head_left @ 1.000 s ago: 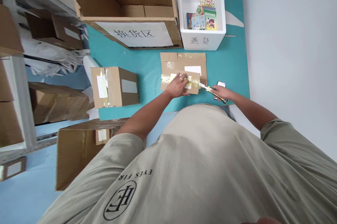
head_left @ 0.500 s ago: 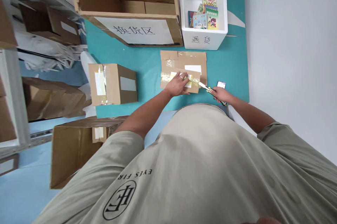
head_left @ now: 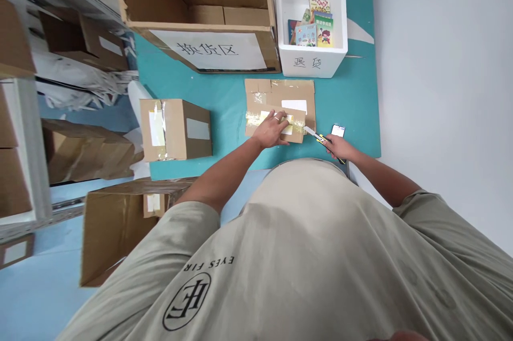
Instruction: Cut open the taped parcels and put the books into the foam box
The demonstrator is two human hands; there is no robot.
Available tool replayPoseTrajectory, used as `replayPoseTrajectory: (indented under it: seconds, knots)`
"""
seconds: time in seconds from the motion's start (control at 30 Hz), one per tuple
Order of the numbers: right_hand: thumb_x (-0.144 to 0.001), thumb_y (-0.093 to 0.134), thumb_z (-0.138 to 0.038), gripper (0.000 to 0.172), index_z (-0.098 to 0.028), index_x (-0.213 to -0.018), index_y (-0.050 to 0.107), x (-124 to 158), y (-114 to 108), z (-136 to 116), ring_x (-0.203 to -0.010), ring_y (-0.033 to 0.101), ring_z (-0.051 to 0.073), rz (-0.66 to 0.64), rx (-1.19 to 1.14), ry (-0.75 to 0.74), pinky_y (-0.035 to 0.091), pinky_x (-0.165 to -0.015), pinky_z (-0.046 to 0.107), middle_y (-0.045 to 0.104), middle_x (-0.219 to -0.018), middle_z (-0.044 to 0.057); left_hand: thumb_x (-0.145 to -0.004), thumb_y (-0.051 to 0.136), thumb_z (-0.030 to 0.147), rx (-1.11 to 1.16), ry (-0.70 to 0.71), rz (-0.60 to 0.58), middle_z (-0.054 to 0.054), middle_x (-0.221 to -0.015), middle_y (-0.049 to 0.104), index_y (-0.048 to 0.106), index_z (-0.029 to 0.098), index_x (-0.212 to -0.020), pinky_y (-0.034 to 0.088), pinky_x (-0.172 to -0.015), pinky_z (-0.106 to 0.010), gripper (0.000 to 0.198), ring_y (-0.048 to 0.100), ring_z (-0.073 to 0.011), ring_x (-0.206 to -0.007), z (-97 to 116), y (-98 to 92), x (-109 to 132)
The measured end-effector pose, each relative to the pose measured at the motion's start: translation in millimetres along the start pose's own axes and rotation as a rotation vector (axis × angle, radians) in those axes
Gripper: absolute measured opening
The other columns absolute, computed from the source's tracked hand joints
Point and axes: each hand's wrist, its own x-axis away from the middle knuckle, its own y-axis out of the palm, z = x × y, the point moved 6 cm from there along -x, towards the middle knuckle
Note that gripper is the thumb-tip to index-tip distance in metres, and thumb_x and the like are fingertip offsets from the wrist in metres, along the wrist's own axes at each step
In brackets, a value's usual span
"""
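My left hand [head_left: 271, 131] lies on a small taped cardboard box [head_left: 297, 114] with its fingers spread over the label. Beneath that box is a larger brown cardboard piece [head_left: 292, 89] with tape and a white label; whether it is flat or a box I cannot tell. My right hand [head_left: 336, 146] is closed around a black and yellow utility knife [head_left: 320, 139]. The knife's blade is out, its tip at the small box's taped right end; whether it touches is too fine to see. Close behind my right hand lies a phone [head_left: 338, 130] with a lit screen.
A large open carton [head_left: 256, 60] and a white foam box [head_left: 312, 64] holding several booklets [head_left: 324, 31] stand at the back of the teal table [head_left: 228, 90]. A taped carton [head_left: 173, 130] sits at left. Below it is another open carton [head_left: 100, 239]; shelving [head_left: 30, 143] stands farther left.
The whole view has shifted slightly. Both hands keep about the same place on the box and the knife; the blade tip is still by the box's right end.
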Motion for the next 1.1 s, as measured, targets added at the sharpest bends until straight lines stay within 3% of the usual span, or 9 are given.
replayPoseTrajectory:
  seconds: [0.17, 0.3, 0.4, 0.5, 0.6, 0.7, 0.87, 1.1]
  knots:
    - [-0.123, 0.064, -0.04, 0.02, -0.025, -0.11, 0.063, 12.8, -18.7, 11.7, -0.057, 0.065, 0.014, 0.05, 0.025, 0.006, 0.05, -0.054, 0.022, 0.081, -0.089, 0.0, -0.078, 0.102, 0.06, 0.008, -0.056, 0.015, -0.026, -0.17, 0.06, 0.074, 0.018, -0.15, 0.034, -0.14, -0.077, 0.088, 0.054, -0.054, -0.16, 7.5, -7.1, -3.6]
    - [-0.124, 0.062, -0.035, 0.014, -0.025, -0.115, 0.065, 7.5, -13.8, 7.5, -0.061, 0.067, 0.013, 0.046, -0.001, -0.034, 0.051, -0.057, 0.022, 0.081, -0.096, 0.001, -0.081, 0.099, 0.068, -0.011, -0.115, 0.029, -0.023, -0.166, 0.063, 0.08, 0.017, -0.146, 0.036, -0.139, -0.07, 0.085, 0.054, -0.053, -0.155, 14.6, -11.2, -10.7]
    - [-0.124, 0.061, -0.032, 0.01, -0.025, -0.116, 0.063, -4.2, -5.3, 3.9, -0.061, 0.067, 0.013, 0.087, -0.072, -0.048, 0.052, -0.056, 0.021, 0.078, -0.093, -0.001, -0.092, 0.087, 0.075, -0.015, -0.155, 0.04, -0.024, -0.156, 0.07, 0.087, 0.017, -0.137, 0.044, -0.13, -0.066, 0.073, 0.059, -0.0522, -0.147, 19.9, -14.3, -17.2]
    - [-0.123, 0.064, -0.037, 0.016, -0.026, -0.113, 0.061, -14.1, 1.6, 9.0, -0.059, 0.067, 0.012, 0.123, -0.192, -0.032, 0.053, -0.055, 0.021, 0.074, -0.087, -0.003, -0.112, 0.065, 0.061, -0.029, -0.243, -0.027, -0.026, -0.136, 0.077, 0.091, 0.013, -0.126, 0.052, -0.116, -0.062, 0.056, 0.07, -0.0481, -0.132, 22.6, -15.2, -21.6]
    - [-0.122, 0.067, -0.048, 0.027, -0.026, -0.107, 0.058, -18.5, 6.3, 21.4, -0.055, 0.065, 0.012, 0.135, -0.287, 0.001, 0.053, -0.052, 0.021, 0.071, -0.081, -0.005, -0.12, 0.049, 0.042, -0.044, -0.352, -0.145, -0.024, -0.123, 0.08, 0.092, 0.011, -0.119, 0.056, -0.104, -0.052, 0.053, 0.077, -0.0407, -0.121, 22.8, -15.9, -22.2]
    - [-0.122, 0.068, -0.053, 0.033, -0.027, -0.105, 0.057, -18.6, 9.1, 31.9, -0.052, 0.064, 0.011, 0.131, -0.328, 0.01, 0.052, -0.05, 0.02, 0.071, -0.078, -0.005, -0.118, 0.056, 0.044, -0.025, -0.423, -0.166, -0.021, -0.121, 0.081, 0.092, 0.014, -0.117, 0.057, -0.097, -0.046, 0.047, 0.079, -0.0388, -0.121, 20.7, -22.9, -23.5]
    - [-0.121, 0.07, -0.053, 0.033, -0.026, -0.104, 0.057, -17.7, 13.1, 36.3, -0.053, 0.066, 0.011, 0.134, -0.356, 0.014, 0.054, -0.051, 0.02, 0.074, -0.08, -0.004, -0.104, 0.082, 0.041, 0.022, -0.482, -0.129, -0.018, -0.123, 0.084, 0.089, 0.02, -0.124, 0.058, -0.093, -0.043, 0.03, 0.079, -0.038, -0.116, 7.9, -36.0, -35.2]
    - [-0.119, 0.07, -0.058, 0.036, -0.026, -0.107, 0.058, -20.6, 21.6, 34.6, -0.054, 0.066, 0.011, 0.121, -0.386, 0.025, 0.055, -0.053, 0.02, 0.074, -0.08, -0.005, -0.093, 0.094, 0.031, -0.072, -0.299, -0.263, -0.018, -0.116, 0.084, 0.082, 0.015, -0.131, 0.055, -0.087, -0.04, 0.042, 0.078, -0.0368, -0.107, 3.7, -38.7, -56.1]
